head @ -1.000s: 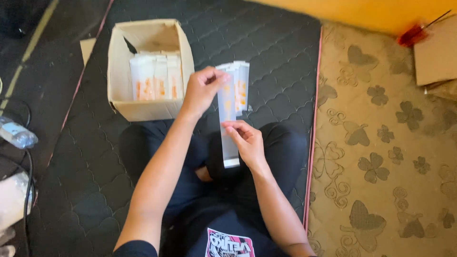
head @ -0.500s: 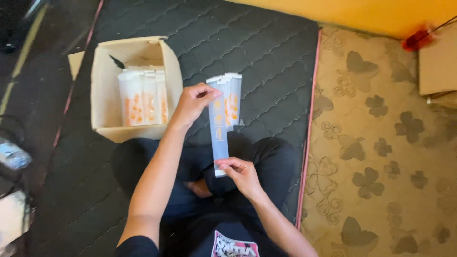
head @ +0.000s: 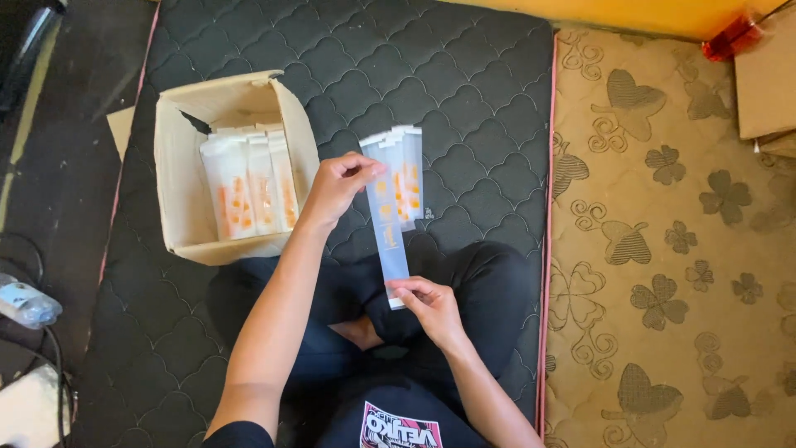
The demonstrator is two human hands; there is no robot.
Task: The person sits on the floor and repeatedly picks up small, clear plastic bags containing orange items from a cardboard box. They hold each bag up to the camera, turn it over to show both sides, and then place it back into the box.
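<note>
The left hand [head: 336, 187] pinches the top of a long, narrow, clear plastic sleeve with small orange prints [head: 390, 228], and the right hand [head: 431, 307] grips its lower end between thumb and fingers. The sleeve is stretched between the two hands, above the person's crossed legs in black trousers [head: 489, 282]. It looks half transparent, pale blue-white, with a few orange marks in the upper part. Just behind it, touching its upper part, is a small bunch of the same clear sleeves with orange prints [head: 408, 178]; the left hand fingers appear to hold this bunch too, but I cannot tell it for sure.

To the left of the left hand stands an open brown cardboard box [head: 186, 216] on a black quilted mat [head: 431, 75]. Inside it stand packed white sleeves with orange prints [head: 249, 187] — they are upright, side by side. On the right of the mat lies a beige carpet with brown flower and heart shapes [head: 663, 249]. At the far left edge lies a clear plastic bottle [head: 25, 303] on the dark floor. Nothing covers the held sleeve.

The long axis of the sleeve runs away from the person — its top end points up in the view, and the lower end points to the body, slightly tilted to the right.
</note>
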